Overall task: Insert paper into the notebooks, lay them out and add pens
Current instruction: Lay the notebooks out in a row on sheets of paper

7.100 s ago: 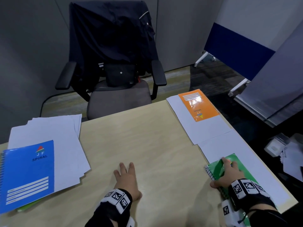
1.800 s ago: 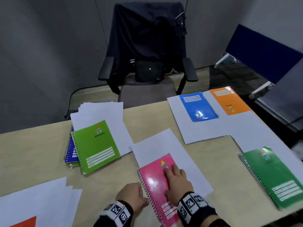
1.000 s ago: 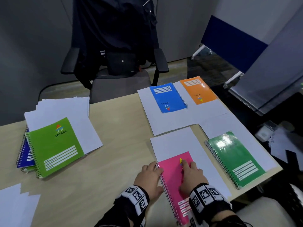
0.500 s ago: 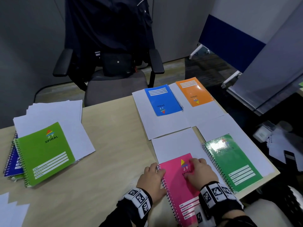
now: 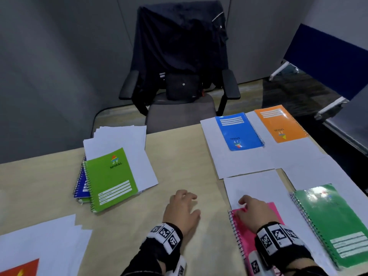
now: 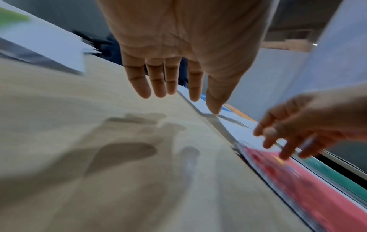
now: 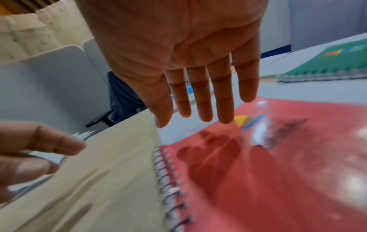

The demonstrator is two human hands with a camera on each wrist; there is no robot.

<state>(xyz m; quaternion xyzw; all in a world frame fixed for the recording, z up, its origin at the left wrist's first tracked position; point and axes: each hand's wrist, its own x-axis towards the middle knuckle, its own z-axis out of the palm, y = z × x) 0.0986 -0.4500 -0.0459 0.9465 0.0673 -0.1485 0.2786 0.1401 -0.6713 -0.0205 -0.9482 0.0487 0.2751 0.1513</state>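
A pink spiral notebook (image 5: pixel 242 239) lies closed on a white sheet (image 5: pixel 256 186) near the table's front edge. My right hand (image 5: pixel 253 212) hovers just above its cover, fingers straight and holding nothing; the right wrist view shows this hand (image 7: pixel 200 94) and its shadow on the pink notebook (image 7: pixel 278 172). My left hand (image 5: pixel 184 206) is open over bare table left of the notebook, empty, as the left wrist view confirms (image 6: pixel 170 73). A dark green notebook (image 5: pixel 328 222), a blue one (image 5: pixel 239 132) and an orange one (image 5: pixel 280 124) lie on sheets to the right.
At the left a light green notebook (image 5: pixel 111 180) tops a small stack beside loose paper (image 5: pixel 121 138). More sheets (image 5: pixel 43 244) lie at the front left with a red corner (image 5: pixel 20 269). An office chair (image 5: pixel 179 108) stands behind the table. No pens are in view.
My left hand has come off the pink notebook's spiral edge and moved left over the table. My right hand has lifted off the cover. The head view has swung left.
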